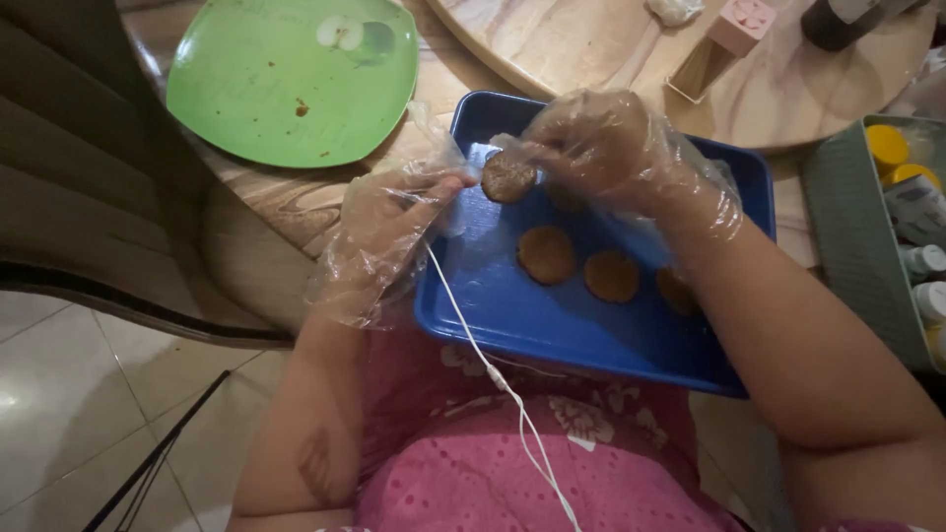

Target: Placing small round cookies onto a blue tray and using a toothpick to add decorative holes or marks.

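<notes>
Both hands wore loose clear plastic gloves. The right hand [601, 148] pinched a round brown patty [508, 177] by its upper edge, fingers pressed together on it, and held it above the far left corner of a blue tray [552, 325]. The left hand [394, 222] met the patty from the other side, its fingertips closed toward the rim; whether they truly touched it could not be told. The patty looked flat, disc-shaped and rough, a dark speckled brown with a slightly uneven edge.

Three similar brown discs lay on the tray floor in a loose row: one [546, 254] just below the held patty, another [611, 276] beside it, and a third [678, 291] partly hidden behind the right forearm.

The tray sat at the edge of a marbled beige desk [286, 192], overhanging the person's lap and pink patterned clothing. A green plate [266, 89] with a few crumbs lay to the left on the desk. A pale green basket [847, 246] of small bottles stood at the right. A thin white cable [493, 369] ran down across the tray. Glossy light floor tiles [59, 404] showed below.
</notes>
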